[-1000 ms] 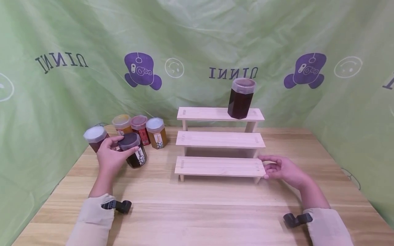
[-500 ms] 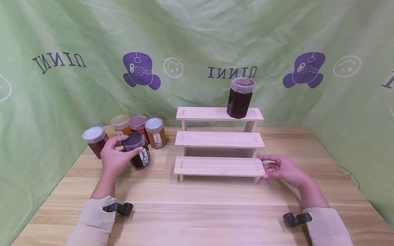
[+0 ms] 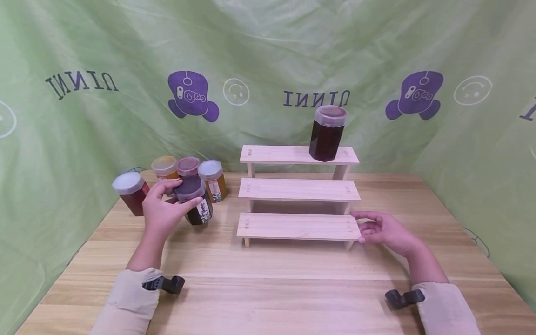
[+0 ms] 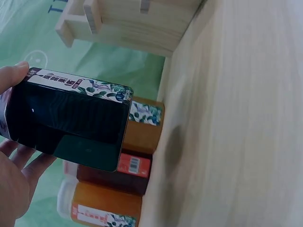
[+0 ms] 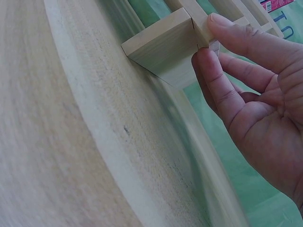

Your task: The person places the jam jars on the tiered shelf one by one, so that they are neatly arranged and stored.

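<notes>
My left hand [image 3: 162, 207] grips a hexagonal jar [image 3: 203, 213] of dark contents by its lid end, thumb on one side and fingers on the other. In the left wrist view the jar [image 4: 71, 118] hangs clear of the table, its label turned toward the thumb. My right hand [image 3: 387, 232] pinches the right end of the lowest step of a three-step wooden display rack [image 3: 299, 227]. The thumb [image 5: 225, 23] lies on the board and a fingertip [image 5: 208, 61] presses from below. Another dark jar [image 3: 326, 139] stands on the top step, right of the middle.
Behind the held jar stand an amber jar [image 3: 217, 187] with a white lid, a red jar [image 3: 188, 165] and a yellow-lidded jar [image 3: 164, 166]. A dark red jar [image 3: 133, 194] stands left of my left hand. Green printed cloth [image 3: 259, 46] surrounds the wooden table [image 3: 272, 298].
My left hand has lifted the dark jar slightly and carried it right, away from the dark red jar. The right hand keeps its place at the rack.
</notes>
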Available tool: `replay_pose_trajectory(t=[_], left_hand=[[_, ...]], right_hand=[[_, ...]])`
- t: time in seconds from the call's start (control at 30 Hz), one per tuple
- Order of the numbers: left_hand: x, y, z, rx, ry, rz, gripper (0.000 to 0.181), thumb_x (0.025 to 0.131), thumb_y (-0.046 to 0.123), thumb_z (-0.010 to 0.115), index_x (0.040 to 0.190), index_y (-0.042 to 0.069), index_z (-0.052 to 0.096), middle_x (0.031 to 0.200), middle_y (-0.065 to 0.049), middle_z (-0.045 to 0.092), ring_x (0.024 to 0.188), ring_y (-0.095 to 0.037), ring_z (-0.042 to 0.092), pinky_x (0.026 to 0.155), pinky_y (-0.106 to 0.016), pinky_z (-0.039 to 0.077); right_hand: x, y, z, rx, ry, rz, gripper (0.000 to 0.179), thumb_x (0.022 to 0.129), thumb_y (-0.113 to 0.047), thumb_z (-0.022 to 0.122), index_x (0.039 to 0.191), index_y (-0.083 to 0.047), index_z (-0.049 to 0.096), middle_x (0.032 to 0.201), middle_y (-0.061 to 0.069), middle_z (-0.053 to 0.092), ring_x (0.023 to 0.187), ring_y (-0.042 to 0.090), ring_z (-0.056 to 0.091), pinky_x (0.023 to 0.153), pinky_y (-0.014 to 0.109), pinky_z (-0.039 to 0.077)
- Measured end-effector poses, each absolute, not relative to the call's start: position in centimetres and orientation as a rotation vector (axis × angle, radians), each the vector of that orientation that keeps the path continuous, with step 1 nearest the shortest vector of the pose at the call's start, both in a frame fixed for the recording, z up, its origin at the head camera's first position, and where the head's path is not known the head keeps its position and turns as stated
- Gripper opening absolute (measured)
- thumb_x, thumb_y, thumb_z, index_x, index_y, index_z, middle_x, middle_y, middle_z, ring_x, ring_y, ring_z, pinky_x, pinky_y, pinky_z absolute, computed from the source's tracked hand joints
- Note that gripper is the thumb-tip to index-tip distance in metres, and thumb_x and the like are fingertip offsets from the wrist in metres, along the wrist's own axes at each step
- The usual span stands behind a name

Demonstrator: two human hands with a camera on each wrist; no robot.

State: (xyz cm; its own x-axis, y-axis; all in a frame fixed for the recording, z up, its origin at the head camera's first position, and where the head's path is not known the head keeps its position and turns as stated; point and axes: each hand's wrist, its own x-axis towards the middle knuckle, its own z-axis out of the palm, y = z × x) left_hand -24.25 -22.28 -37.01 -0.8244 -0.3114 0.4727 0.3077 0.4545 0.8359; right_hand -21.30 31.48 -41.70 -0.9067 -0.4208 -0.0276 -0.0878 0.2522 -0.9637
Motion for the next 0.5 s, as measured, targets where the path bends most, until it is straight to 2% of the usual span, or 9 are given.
replay_pose_trajectory(t=[0.17,0.5], left_hand=[[-24.3,-21.9,-36.5,-0.051,-2.12,-1.389,0.058,0.06,0.015,0.095,0.11,0.002,0.069,0.109,-0.004,0.061,0.098,-0.01,0.057,0.078,-0.019,0.055],[-24.3,-20.6,-34.8,-0.136,-2.098,-1.444,0.06,0.06,0.012,0.095,0.113,0.001,0.068,0.113,-0.006,0.061,0.099,-0.013,0.061,0.08,-0.018,0.054]], right_hand=[[-21.2,31.4,-41.5,-0.479,2.236,-1.715,0.073,0.08,0.009,0.071,0.141,0.017,0.032,0.119,0.019,0.06,0.098,0.015,0.065,0.082,0.028,0.057],[-21.2,31.4,-41.4,-0.454,2.245,-1.699,0.075,0.079,0.006,0.074,0.141,0.016,0.032,0.119,0.023,0.058,0.098,0.016,0.064,0.082,0.029,0.057]])
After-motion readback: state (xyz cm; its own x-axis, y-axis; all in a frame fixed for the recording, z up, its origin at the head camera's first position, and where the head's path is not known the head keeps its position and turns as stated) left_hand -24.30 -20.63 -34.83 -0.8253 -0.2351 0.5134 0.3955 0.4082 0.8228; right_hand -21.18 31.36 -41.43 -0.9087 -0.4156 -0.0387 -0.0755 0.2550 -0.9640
